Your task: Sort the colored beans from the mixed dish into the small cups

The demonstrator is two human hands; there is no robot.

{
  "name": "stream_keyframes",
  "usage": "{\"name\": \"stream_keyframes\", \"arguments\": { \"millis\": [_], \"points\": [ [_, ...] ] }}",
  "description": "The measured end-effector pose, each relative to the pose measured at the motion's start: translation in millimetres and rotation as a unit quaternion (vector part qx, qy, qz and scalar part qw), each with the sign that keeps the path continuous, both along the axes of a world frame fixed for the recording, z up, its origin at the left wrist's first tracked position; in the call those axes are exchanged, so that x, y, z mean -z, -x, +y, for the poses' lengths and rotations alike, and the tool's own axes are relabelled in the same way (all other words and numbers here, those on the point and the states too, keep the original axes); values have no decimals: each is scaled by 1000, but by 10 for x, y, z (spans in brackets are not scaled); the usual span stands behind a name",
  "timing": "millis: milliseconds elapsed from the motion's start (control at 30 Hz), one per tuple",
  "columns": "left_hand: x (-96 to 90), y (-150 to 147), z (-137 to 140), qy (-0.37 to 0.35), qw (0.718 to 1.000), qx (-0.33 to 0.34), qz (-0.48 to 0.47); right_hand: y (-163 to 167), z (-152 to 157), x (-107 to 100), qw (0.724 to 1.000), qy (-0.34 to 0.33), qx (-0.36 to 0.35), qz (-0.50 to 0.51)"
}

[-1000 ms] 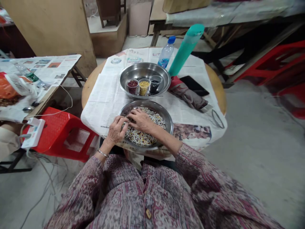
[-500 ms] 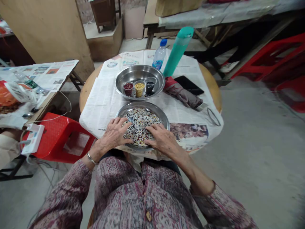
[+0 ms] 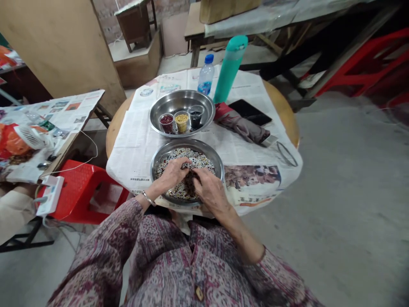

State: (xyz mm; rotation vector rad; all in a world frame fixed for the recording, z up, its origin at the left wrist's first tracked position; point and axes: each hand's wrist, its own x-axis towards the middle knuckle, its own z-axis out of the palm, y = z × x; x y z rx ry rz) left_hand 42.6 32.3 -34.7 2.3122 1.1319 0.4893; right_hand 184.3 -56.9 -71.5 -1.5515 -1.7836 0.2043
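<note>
1. Bare concrete floor [image 3: 335,192] surrounds a round wooden counter [image 3: 290,119] draped with newspaper [image 3: 132,138]; a red plastic stool [image 3: 75,185] stands between eight and nine o'clock of it.
2. Nearest the person, on the six o'clock side of the counter, sits the near steel basin [image 3: 214,154], holding mixed grains [image 3: 201,158], white, dark and yellow. Being round, it points no particular way; its outline in view is longest from nine to three, and its mouth faces up.
3. Coming in over the rim from eight o'clock, the left hand [image 3: 172,172] has its fingers bent, half closed, pointing toward two. A metal bracelet [image 3: 148,199] circles that wrist.
4. Entering between four and five, the right hand [image 3: 209,187] is loosely cupped, fingers pointing toward eleven. The two hands nearly meet over a darker patch of grains; I cannot tell whether either has hold of any.
5. Just beyond, at twelve, is the far basin [image 3: 172,102]. Inside it stand clear cups: red beans [image 3: 167,122] at eight, yellow grains [image 3: 181,121] at six, black beans [image 3: 195,118] between three and four.
6. Past that basin, a blue-capped bottle [image 3: 206,79] stands at one.
</note>
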Motion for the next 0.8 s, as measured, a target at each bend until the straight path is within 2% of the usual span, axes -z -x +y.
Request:
{"name": "stream_keyframes", "arguments": {
  "millis": [133,200,300,367,433,633,800],
  "points": [
    [-92,-115,209,-20,997,51,-52,41,-61,-87,999,-16,38,-15],
    [-147,-78,280,-49,996,69,-36,56,-90,-103,999,-22,45,-18],
    [-209,36,317,-76,990,98,70,64,-116,-112,998,-29,47,-1],
    [-218,86,294,-70,979,116,153,61,-121,-113,998,-33,45,20],
    [-196,81,248,-61,970,130,199,56,-118,-111,998,-35,43,37],
    [-136,-34,88,-30,972,187,137,59,-112,-94,996,-43,46,57],
    [-260,176,-148,4,973,199,117,78,-133,-80,994,-72,65,46]
  ]
}}
